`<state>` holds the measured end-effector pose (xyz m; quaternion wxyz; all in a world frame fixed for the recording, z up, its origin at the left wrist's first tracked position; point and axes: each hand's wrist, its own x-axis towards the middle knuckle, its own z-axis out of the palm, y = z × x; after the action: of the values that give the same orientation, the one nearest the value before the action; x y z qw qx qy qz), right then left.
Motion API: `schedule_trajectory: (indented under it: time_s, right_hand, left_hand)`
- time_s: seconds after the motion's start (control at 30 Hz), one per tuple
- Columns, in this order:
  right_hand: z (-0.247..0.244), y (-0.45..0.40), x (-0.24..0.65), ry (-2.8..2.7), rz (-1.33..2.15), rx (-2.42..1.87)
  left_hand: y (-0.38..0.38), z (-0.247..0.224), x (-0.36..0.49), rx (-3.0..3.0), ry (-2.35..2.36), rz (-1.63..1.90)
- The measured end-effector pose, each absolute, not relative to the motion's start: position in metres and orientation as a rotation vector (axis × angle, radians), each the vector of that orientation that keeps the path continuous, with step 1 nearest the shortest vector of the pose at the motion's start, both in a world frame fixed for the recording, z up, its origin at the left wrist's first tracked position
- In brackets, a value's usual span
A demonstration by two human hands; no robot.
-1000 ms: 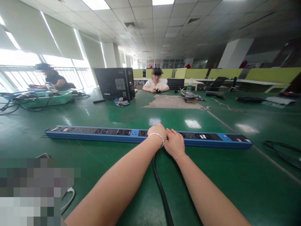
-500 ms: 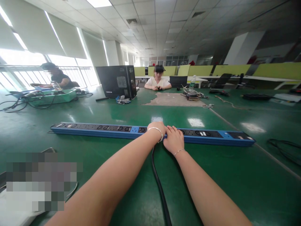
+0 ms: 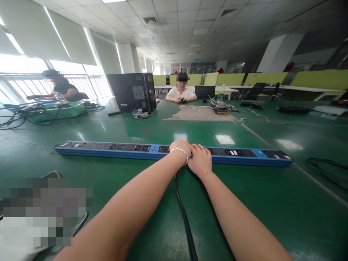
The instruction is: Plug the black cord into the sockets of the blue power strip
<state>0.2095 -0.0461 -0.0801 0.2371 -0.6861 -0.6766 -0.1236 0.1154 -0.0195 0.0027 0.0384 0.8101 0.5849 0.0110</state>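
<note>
A long blue and black power strip (image 3: 152, 154) with several sockets lies across the green table in front of me. My left hand (image 3: 180, 145) is closed over its middle, fingers curled away from view; what they hold, if anything, is hidden. Beside it, touching, my right hand (image 3: 200, 157) rests on the strip with fingers stretched out over the top. A thick black cable (image 3: 184, 214) runs from under my wrists toward the table's near edge. Its upper end is hidden by my hands.
A black computer case (image 3: 130, 92) stands at the back left, gloves (image 3: 140, 114) beside it. Further left is a green basket (image 3: 57, 111) with cables. One person (image 3: 181, 90) sits opposite, another (image 3: 62, 87) at far left. Black cable (image 3: 326, 168) lies at right.
The view has shifted slightly, so everything sits a little further left. My hands keep the same place and pose on the power strip.
</note>
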Motion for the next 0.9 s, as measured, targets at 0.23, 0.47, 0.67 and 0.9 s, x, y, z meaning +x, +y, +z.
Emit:
schedule_trajectory:
  time_s: [0.23, 0.47, 0.67, 0.9]
  right_hand:
    - [-0.078, -0.047, 0.210, -1.881, -0.342, -1.906]
    - [-0.077, -0.049, 0.209, -1.874, -0.363, -1.900]
    - [-0.081, -0.047, 0.209, -1.844, -0.401, -1.859]
    - [-0.081, -0.047, 0.206, -1.828, -0.370, -1.866]
  left_hand:
    - [-0.021, 0.002, 0.118, 2.440, 1.815, 0.050]
    - [-0.029, -0.008, 0.119, 2.382, 1.871, 0.165]
    - [-0.025, -0.004, 0.112, 2.399, 1.875, 0.192]
    - [-0.036, 0.011, 0.117, 2.458, 1.895, 0.252]
